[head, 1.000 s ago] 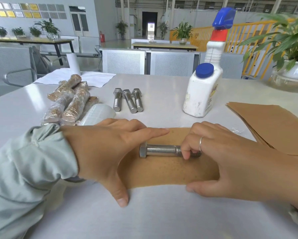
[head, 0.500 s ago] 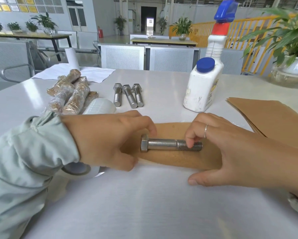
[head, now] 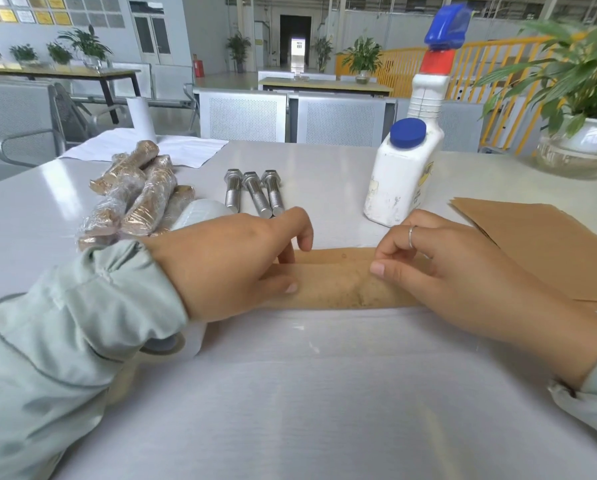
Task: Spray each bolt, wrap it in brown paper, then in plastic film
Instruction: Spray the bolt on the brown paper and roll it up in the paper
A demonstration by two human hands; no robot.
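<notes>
Both hands work on a sheet of brown paper (head: pixel 338 282) that is folded over into a low roll lying crosswise on the white table (head: pixel 324 393). The bolt inside is hidden by the paper; only a faint bulge and oily speckles show on its surface. The left hand (head: pixel 228 261) grips the left end of the roll, thumb lying along the near side and fingers curled down over the far edge. The right hand (head: pixel 463 271) grips the right end in the same way, fingertips bent onto the top of the fold, with a ring on one finger.

Just beyond the left hand's fingertips lie three bare steel bolts (head: pixel 254 197) side by side, heads pointing away. To the left of that hand is a pile of wrapped bolts (head: pixel 134 199) covered in plastic film, and a roll of plastic film (head: pixel 200 211) passes beneath the left wrist and sleeve. Beyond the right hand stands a white spray bottle (head: pixel 408 168) with a blue cap and a blue and red trigger head. To the right of the right hand lies a stack of brown paper sheets (head: pixel 546 244).
</notes>
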